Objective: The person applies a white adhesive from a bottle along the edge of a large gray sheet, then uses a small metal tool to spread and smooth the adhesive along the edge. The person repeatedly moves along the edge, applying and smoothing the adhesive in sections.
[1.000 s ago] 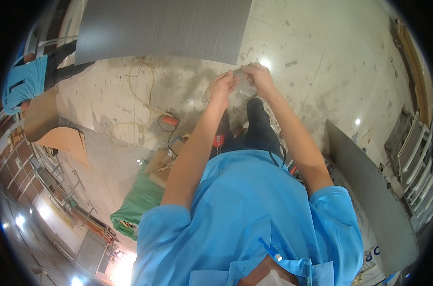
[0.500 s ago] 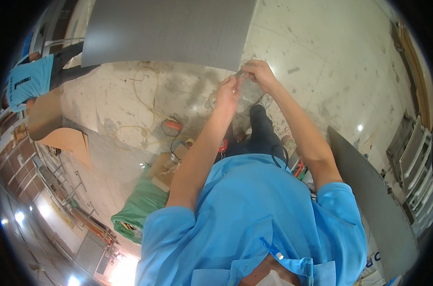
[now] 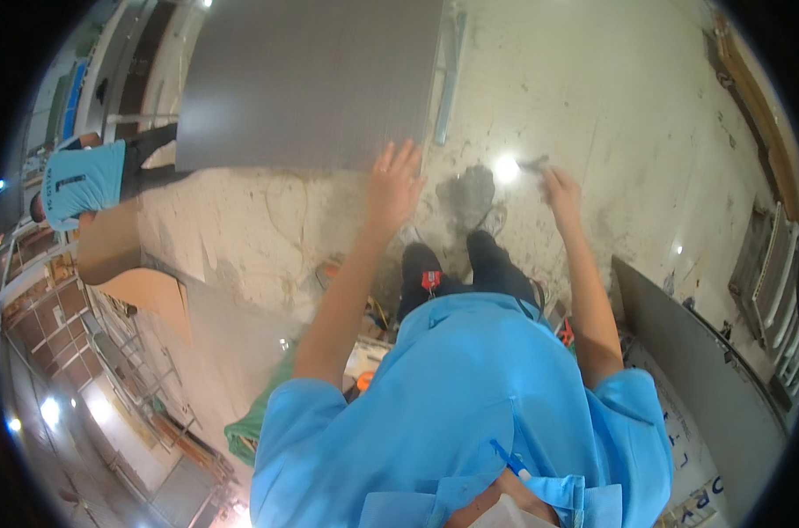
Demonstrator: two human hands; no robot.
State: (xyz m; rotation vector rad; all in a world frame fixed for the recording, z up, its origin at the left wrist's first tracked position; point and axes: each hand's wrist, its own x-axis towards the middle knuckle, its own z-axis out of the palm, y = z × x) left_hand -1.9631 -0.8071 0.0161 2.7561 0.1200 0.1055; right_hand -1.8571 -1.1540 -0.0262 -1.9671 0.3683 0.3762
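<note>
A large dark grey panel [image 3: 311, 84] spans the upper part of the view. My left hand [image 3: 395, 187] is at its near edge, close to the right corner, with fingers stretched out and apart; whether the fingertips touch the panel I cannot tell. Farther right, over the pale floor, my right hand [image 3: 561, 195] is closed on a small dark object [image 3: 533, 165] that sticks out past its fingers. Motion blurs that object, and its kind cannot be made out. Just beyond the panel's right edge lies a long narrow metal strip [image 3: 450, 84].
A person in a light blue shirt [image 3: 83, 180] is at the far left beside the panel. Another grey sheet [image 3: 699, 343] stands upright on my right. Racks and frames [image 3: 765, 264] line the right wall. A green cover [image 3: 250, 431] and a curved brown board [image 3: 149, 295] are at the left.
My hands were together at the panel's corner around a small object. They have parted: the right moved right with a dark object, the left opened at the edge. The metal strip came into view.
</note>
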